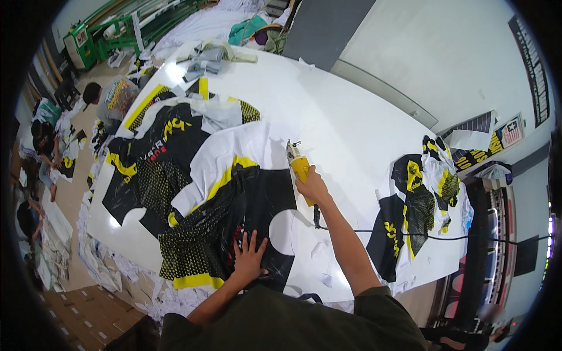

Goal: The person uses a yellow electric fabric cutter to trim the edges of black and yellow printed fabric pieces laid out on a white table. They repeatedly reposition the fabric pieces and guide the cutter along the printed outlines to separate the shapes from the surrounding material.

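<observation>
My right hand [314,187] is closed round a yellow electric fabric cutter [300,168], whose metal head rests near the edge of a white cloth section [257,136]. A black cord [363,231] runs from the cutter off to the right. My left hand [249,257] lies with spread fingers on black fabric with yellow dots and bands [199,257]. More printed black, yellow and white pieces [164,134] overlap on the left half of the white table [339,117]. A black piece [272,193] with curved cut-outs lies under and beside the cutter.
A second pile of cut pieces [410,205] lies at the table's right. Grey folded cloth [208,61] sits at the far edge. Several co-workers [111,99] crouch among fabric on the floor at left. A green machine [88,47] stands at back left, a wall [410,47] at right.
</observation>
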Motion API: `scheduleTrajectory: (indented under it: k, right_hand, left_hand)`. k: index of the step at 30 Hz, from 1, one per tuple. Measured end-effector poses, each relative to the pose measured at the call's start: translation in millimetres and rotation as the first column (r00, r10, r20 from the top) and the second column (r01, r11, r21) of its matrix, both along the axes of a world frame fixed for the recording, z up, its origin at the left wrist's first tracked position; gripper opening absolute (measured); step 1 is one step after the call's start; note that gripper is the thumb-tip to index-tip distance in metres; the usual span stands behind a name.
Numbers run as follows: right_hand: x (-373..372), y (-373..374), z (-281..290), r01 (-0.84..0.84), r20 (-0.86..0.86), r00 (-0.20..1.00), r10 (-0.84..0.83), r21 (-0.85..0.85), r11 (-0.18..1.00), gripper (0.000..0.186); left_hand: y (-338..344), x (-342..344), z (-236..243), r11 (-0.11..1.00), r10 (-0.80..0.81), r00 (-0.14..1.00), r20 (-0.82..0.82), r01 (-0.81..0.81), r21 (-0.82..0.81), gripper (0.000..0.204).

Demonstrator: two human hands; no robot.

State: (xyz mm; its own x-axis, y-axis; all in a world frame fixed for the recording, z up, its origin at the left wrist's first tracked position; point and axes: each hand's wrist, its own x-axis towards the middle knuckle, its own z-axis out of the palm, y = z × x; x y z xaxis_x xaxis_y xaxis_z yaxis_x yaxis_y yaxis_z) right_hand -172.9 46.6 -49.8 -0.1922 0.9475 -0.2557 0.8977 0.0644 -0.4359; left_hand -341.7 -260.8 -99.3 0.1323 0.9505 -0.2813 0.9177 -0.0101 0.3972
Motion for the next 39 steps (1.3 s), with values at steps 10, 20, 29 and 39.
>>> scheduleTrajectory:
  k: [10, 20, 29, 39]
  right_hand:
    - [14.3, 45.2, 33.3, 0.246, -0.231, 0.95, -0.211, 0.138, 0.959, 0.07]
    - [194.3, -95.2, 82.4, 0.449, -0.53, 0.781, -0.331, 0.11, 0.887, 0.046]
    - [353.6, -172.2, 133.3, 0.735, -0.704, 0.512, -0.492, 0.062, 0.676, 0.041]
    - [422.5, -217.0, 101.3, 0.838, -0.663, 0.466, -0.586, 0.117, 0.533, 0.044]
  left_hand:
    - [-1.3, -13.7, 23.3, 0.959, 0.136, 0.915, 0.381, -0.024, -0.283, 0.05]
    - [133.0, 78.3, -34.5, 0.863, 0.483, 0.872, -0.081, -0.458, 0.213, 0.12]
    - [134.1, 242.6, 28.0, 0.443, -0.798, 0.54, 0.266, 0.826, -0.348, 0.074]
    - [300.4, 362.4, -42.3, 0.494, -0.834, 0.55, 0.051, 0.702, 0.513, 0.064]
